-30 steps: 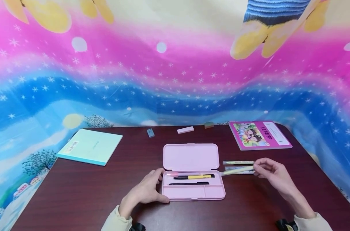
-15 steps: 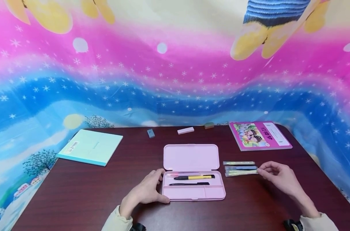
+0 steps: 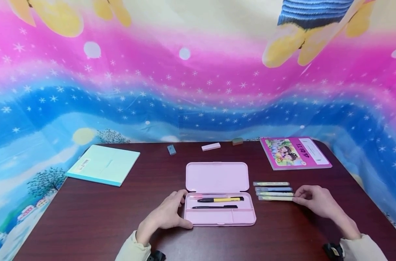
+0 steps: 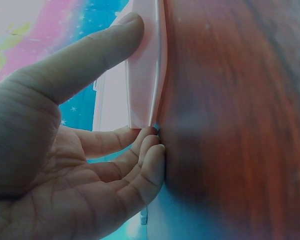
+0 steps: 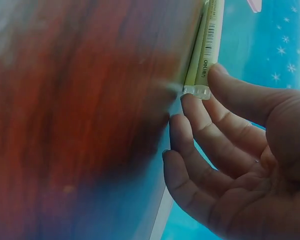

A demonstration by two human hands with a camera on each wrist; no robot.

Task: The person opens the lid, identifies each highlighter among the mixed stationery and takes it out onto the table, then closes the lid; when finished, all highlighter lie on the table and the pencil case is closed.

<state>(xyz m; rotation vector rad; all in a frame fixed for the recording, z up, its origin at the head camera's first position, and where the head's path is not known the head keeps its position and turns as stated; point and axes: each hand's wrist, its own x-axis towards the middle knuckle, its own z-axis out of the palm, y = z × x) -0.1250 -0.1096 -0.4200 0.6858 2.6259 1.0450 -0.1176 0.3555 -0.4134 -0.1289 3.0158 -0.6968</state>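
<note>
The pink pencil case point(image 3: 207, 218) lies with its lid point(image 3: 217, 176) folded back in the head view. A yellow-and-black pen point(image 3: 221, 199), a black pen point(image 3: 214, 207) and a thin pinkish one are inside. My left hand point(image 3: 163, 214) holds the case's left end, thumb at the front corner and fingertips along the side. Right of the case, several slim highlighters lie in a row, one of them blue point(image 3: 273, 189). My right hand point(image 3: 318, 203) pinches the right end of the nearest highlighter point(image 3: 276, 198), a pale yellow one. The right wrist view shows the thumb against a barcoded highlighter point(image 5: 210, 47).
A mint-green notebook point(image 3: 104, 165) lies at the back left, a pink picture-covered book point(image 3: 296, 153) at the back right. Between them, near the far table edge, are a blue eraser point(image 3: 171, 149), a white bar point(image 3: 211, 146) and a brownish-green block point(image 3: 237, 141). A printed cloth hangs behind.
My right hand has brought the pale yellow highlighter down and toward me, from slanting over the others to lying at the row's near side. The left hand has stayed on the case.
</note>
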